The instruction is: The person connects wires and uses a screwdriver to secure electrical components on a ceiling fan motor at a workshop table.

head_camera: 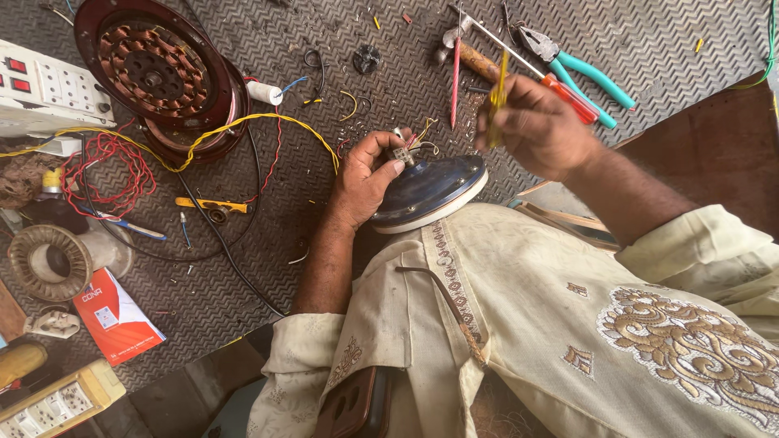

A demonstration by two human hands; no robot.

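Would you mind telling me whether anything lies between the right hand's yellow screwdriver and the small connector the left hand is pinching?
Nothing visible does. The right hand holds the yellow screwdriver just beside the small connector, which the left hand pinches above the blue dome cover. Only the connector's own thin wires sit in the gap.

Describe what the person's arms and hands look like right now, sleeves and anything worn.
Both hands are bare: no gloves, rings or watch show on the left hand or the right hand. Forearms are uncovered. Each arm wears a loose cream sleeve pushed up toward the elbow, left sleeve and right sleeve, with small tan embroidered motifs.
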